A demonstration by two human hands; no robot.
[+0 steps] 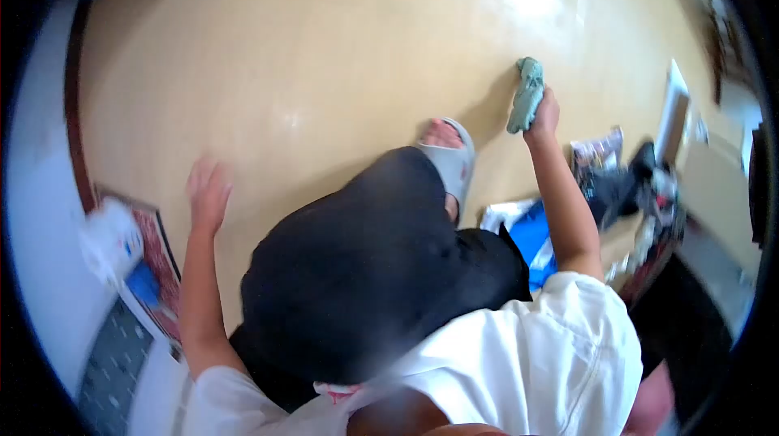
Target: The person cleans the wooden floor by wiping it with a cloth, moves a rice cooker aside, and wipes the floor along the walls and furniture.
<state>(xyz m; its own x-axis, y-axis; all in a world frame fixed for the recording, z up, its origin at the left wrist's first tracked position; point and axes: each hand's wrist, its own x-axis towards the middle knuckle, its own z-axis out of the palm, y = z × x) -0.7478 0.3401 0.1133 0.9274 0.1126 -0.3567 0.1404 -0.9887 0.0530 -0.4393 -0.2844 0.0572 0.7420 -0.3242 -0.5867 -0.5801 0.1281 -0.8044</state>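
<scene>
My right hand [545, 115] grips a bunched grey-green cloth [527, 95] with dark marks on it, held out over the pale floor beyond my foot. Its fingers are mostly hidden behind the cloth. On the other side, my left hand [209, 186] is over the floor with nothing in it. The fingers there are stretched out and a little blurred. Between the two hands are my bent knee in black trousers [341, 257] and my foot in a light grey slipper [454, 164].
The glossy wooden floor [324, 47] spreads ahead. To the right lie a blue and white package [531, 233], a shiny packet [599, 148] and other clutter near a cardboard piece [718, 197]. At left, a white plastic bag [114, 237] rests by a reddish mat [165, 262] along the wall.
</scene>
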